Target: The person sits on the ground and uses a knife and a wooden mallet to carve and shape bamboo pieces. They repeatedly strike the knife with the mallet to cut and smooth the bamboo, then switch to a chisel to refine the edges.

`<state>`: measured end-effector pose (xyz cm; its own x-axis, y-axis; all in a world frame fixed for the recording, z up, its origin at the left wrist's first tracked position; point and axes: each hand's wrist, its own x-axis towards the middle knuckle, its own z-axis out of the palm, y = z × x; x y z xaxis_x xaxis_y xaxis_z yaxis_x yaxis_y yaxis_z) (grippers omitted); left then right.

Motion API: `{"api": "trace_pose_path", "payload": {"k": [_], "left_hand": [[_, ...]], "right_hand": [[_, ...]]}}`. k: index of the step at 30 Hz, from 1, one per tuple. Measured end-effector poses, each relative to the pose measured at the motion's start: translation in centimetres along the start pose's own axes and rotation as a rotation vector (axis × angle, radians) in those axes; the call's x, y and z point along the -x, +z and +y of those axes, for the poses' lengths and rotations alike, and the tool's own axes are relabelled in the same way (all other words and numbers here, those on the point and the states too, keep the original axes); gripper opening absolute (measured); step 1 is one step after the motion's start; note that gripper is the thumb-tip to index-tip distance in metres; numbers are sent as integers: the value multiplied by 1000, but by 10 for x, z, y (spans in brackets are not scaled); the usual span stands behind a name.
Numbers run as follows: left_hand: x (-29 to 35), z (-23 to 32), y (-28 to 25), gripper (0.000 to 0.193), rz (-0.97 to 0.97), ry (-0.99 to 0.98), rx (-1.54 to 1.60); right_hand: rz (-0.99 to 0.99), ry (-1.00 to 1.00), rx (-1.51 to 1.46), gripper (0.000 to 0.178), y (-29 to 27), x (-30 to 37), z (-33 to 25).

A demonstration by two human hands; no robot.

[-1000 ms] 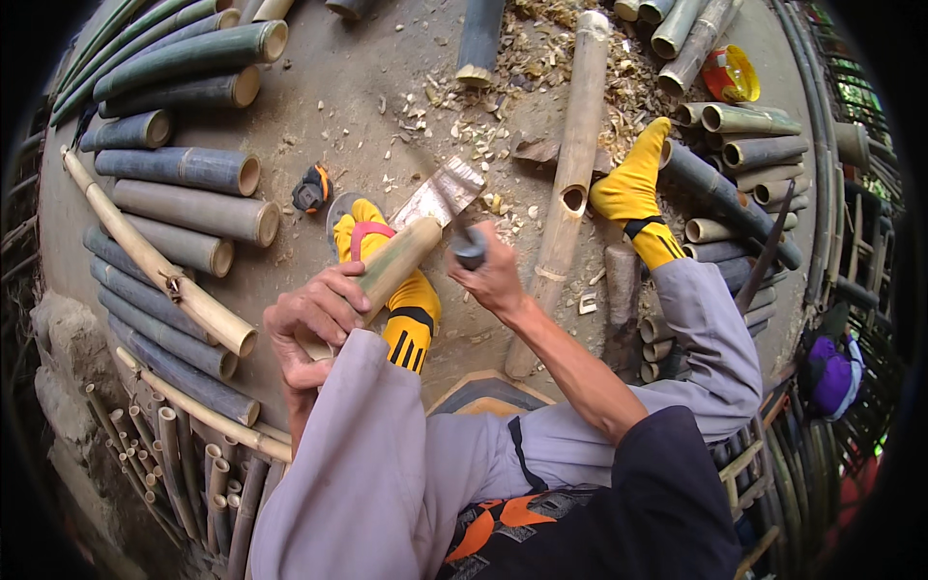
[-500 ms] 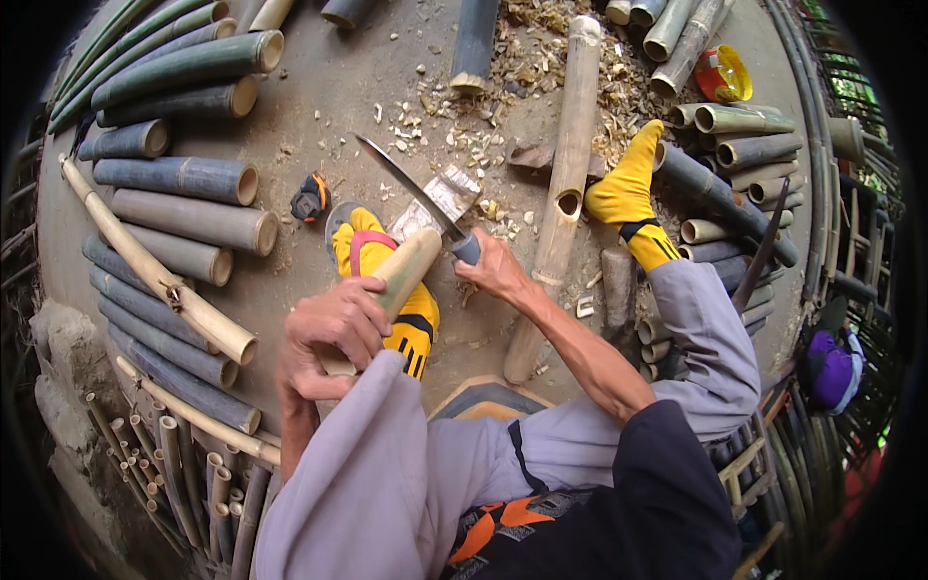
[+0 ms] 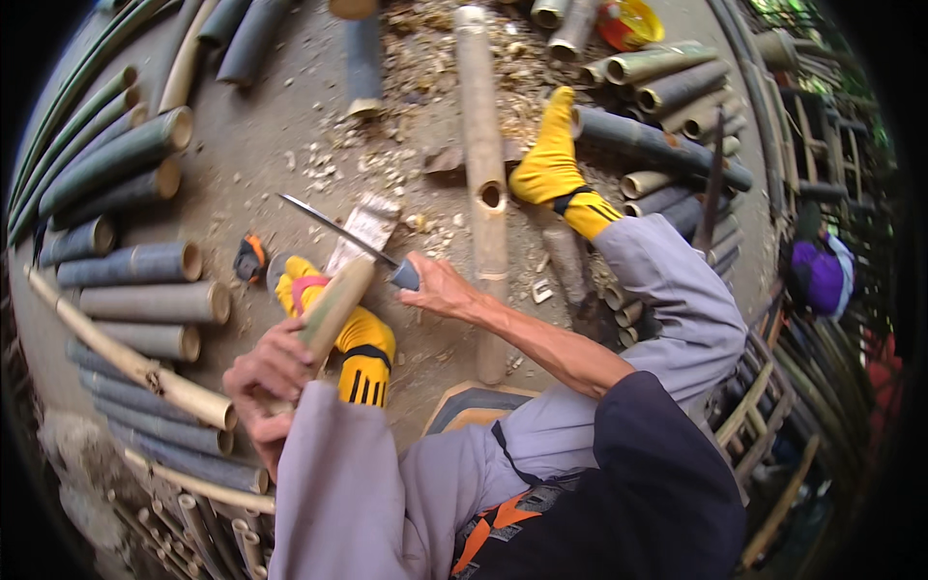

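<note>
My right hand (image 3: 437,287) grips the blue-grey handle of a long-bladed knife (image 3: 333,229). The blade slants up and left, just beyond the tip of a pale green bamboo piece (image 3: 338,302). Lower left, my left hand (image 3: 271,375) is wrapped round that piece, whose lower end is partly hidden by the fingers and my trouser leg. Behind the bamboo tip lies a whitish, worn block (image 3: 367,226), beside my left foot in a yellow sock (image 3: 365,340) and a sandal.
A bamboo pole with a hole (image 3: 480,145) lies between my feet; my right yellow-socked foot (image 3: 553,159) is beyond it. Cut bamboo tubes (image 3: 155,302) line both sides. An orange-black tape measure (image 3: 250,259) sits left, wood chips (image 3: 416,135) ahead, a red-yellow container (image 3: 630,24) far right.
The whole view has turned, so the scene sits further left and slightly tilted. Both hands keep their holds; knife and bamboo piece stand much the same to each other.
</note>
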<state>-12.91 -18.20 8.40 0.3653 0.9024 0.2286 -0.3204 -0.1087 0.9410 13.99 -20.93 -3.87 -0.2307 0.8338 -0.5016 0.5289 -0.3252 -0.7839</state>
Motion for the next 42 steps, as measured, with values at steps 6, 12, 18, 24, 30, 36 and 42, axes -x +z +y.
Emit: {"api": "trace_pose_path", "payload": {"k": [6, 12, 18, 24, 30, 36, 42], "left_hand": [[7, -16, -8, 24, 156, -19, 51], [9, -14, -17, 30, 274, -29, 76], [-3, -22, -14, 31, 250, -52, 66], [5, -21, -15, 31, 509, 69, 70], [3, -40, -71, 23, 1173, -22, 443], [-6, -72, -106, 40, 1135, -105, 671], [-51, -87, -82, 73, 1180, -453, 682]], "right_hand": [[401, 17, -184, 38, -89, 45, -31], [1087, -26, 377, 45, -236, 60, 33], [1200, 378, 723, 46, -362, 108, 127], [990, 622, 707, 48, -384, 101, 177], [1020, 638, 705, 55, -382, 95, 195], [1192, 490, 911, 63, -365, 96, 165], [1106, 151, 936, 47, -367, 123, 126]]}}
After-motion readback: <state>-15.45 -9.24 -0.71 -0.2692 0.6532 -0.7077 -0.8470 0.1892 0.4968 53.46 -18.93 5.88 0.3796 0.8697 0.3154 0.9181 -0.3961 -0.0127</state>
